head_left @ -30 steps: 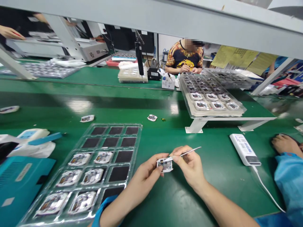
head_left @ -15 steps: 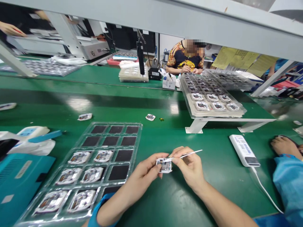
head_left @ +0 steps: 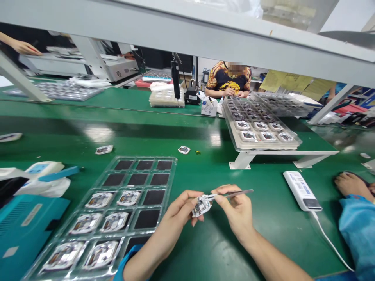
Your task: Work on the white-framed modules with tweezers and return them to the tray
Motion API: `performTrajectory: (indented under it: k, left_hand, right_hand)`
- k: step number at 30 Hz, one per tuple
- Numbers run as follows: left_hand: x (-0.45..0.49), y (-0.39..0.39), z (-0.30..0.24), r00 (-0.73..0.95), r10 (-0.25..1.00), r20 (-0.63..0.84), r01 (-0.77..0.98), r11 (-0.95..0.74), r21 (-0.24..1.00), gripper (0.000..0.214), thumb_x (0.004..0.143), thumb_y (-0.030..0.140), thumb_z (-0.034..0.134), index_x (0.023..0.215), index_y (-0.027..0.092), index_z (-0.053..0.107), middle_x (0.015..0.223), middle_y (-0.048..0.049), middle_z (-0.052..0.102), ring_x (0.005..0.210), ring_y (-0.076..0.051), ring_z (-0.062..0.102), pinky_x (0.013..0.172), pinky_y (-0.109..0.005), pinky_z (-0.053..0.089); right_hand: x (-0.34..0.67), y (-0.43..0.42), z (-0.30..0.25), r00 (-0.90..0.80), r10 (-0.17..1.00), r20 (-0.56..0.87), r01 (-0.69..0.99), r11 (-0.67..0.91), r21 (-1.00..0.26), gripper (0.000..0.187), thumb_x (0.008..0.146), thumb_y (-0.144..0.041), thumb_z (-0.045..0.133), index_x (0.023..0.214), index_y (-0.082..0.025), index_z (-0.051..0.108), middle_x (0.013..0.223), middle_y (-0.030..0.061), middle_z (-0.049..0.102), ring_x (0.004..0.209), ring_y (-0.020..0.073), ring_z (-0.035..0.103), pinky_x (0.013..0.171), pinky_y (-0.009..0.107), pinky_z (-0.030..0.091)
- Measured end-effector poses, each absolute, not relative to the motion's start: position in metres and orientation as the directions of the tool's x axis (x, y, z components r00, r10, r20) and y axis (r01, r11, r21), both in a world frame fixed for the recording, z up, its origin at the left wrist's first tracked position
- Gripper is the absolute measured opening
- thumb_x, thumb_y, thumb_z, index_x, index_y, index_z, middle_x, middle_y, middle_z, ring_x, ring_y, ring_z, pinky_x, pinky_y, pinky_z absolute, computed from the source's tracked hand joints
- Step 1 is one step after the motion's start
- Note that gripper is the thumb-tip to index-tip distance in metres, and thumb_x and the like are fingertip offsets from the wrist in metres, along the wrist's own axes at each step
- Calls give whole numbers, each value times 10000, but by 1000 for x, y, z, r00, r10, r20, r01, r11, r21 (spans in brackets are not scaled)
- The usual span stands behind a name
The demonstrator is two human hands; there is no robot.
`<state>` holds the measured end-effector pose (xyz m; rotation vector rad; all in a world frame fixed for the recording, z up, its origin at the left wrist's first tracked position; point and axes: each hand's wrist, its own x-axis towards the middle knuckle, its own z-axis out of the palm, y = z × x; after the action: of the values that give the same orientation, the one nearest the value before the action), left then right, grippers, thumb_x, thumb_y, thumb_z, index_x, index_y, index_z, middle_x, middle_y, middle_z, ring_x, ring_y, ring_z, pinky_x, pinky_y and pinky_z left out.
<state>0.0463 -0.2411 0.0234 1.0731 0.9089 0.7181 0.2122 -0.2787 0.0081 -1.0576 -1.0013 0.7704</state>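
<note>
My left hand (head_left: 180, 214) pinches a small white-framed electronic module (head_left: 201, 206) between thumb and fingers, with the board facing up. My right hand (head_left: 236, 210) grips a pair of slim metal tweezers (head_left: 236, 193), and their tips rest on the module. Just left of my left hand lies a clear plastic tray (head_left: 175, 164) with black pads in its pockets. Several similar modules sit in its nearer pockets, while its farther pockets show only black pads.
A white power bank (head_left: 301, 191) with a white cable lies right of my hands. A teal case (head_left: 26, 230) stands at the left. Beyond, stacked trays (head_left: 260, 128) rest on a metal stand, and a co-worker (head_left: 228, 80) works across the green bench.
The module has turned and tilted in my left hand, and the tweezers now lie flatter across it. The whole scene has shifted slightly in view.
</note>
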Motion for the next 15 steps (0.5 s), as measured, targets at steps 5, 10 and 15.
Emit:
performTrajectory:
  k: [5,10,15]
  left_hand:
    - [48,-244,21,464,858,-222,-37,270,962,392,878,547,575,923,166,657,636,-2,651,596,-150,525,565,-268,402]
    - [50,-243,25,457,856,-239,-34,286,958,398,846,568,606,859,173,651,584,12,637,561,-142,512,529,-250,384]
    - [49,-240,29,445,851,-278,-21,320,947,354,828,528,638,830,175,643,548,37,599,526,-122,478,513,-234,349]
  right_hand:
    - [208,-277,7,343,907,245,-81,289,-954,68,775,-208,785,806,-222,725,803,24,779,771,184,735,706,289,580]
    - [205,-275,7,318,933,170,-231,250,-940,157,757,-319,812,771,-206,704,756,28,773,659,172,719,629,287,583]
    - [206,-277,11,245,896,370,-84,400,-913,45,815,-232,760,808,-236,716,781,38,773,747,206,712,669,337,573]
